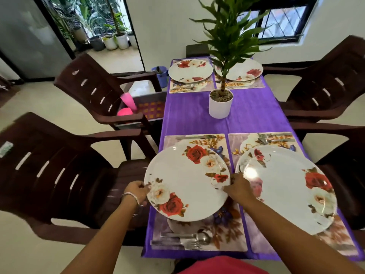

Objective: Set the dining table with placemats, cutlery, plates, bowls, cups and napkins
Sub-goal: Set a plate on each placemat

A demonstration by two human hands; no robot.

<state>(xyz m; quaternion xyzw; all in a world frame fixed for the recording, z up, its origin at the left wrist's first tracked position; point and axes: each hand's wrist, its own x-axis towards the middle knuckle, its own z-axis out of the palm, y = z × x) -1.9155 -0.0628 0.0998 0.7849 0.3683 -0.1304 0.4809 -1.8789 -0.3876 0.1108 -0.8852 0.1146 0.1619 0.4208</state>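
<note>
Both hands — left hand [136,191], right hand [238,187] — grip opposite rims of the plate [187,182], lower centre, steadying it level above its placemat [227,232].

Our held plate [187,182] hid much of its placemat [229,234]; at five o'clock, the frame edge cropped another placemat [335,242].

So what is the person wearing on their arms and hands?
Both forearms are bare, with no sleeves showing. The left hand has a thin silver bangle round the wrist. The right hand and its wrist show no jewellery. Near the bottom edge a bit of pinkish-red clothing shows.
</note>
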